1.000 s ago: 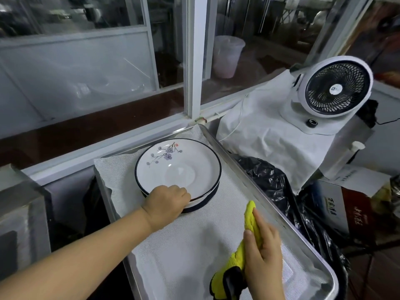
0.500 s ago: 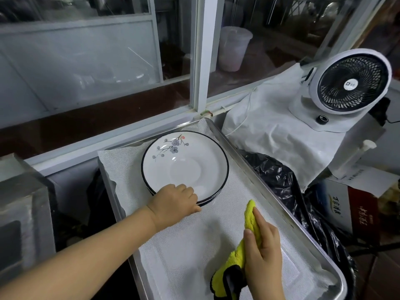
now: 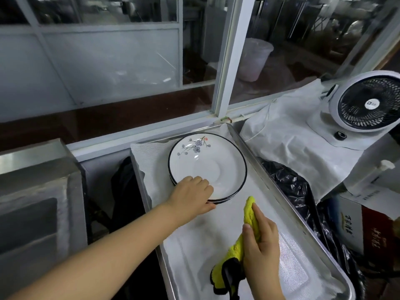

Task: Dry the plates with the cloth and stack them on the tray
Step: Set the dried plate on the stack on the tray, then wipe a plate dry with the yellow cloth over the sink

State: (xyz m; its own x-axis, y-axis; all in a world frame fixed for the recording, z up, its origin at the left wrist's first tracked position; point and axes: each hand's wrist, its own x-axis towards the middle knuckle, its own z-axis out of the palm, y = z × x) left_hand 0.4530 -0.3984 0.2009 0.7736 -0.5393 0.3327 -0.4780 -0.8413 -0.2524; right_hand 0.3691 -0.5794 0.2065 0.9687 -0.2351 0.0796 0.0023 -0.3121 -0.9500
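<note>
Stack of plates sits at far end of tray (on its liner). Cloth nearer, right. Fan far right, off tray.

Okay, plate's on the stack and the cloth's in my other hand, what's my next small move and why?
Probably lift your left hand off the top plate: it already sits nested on the stack on the tray, and your right hand holds the yellow cloth, ready for another plate.
</note>
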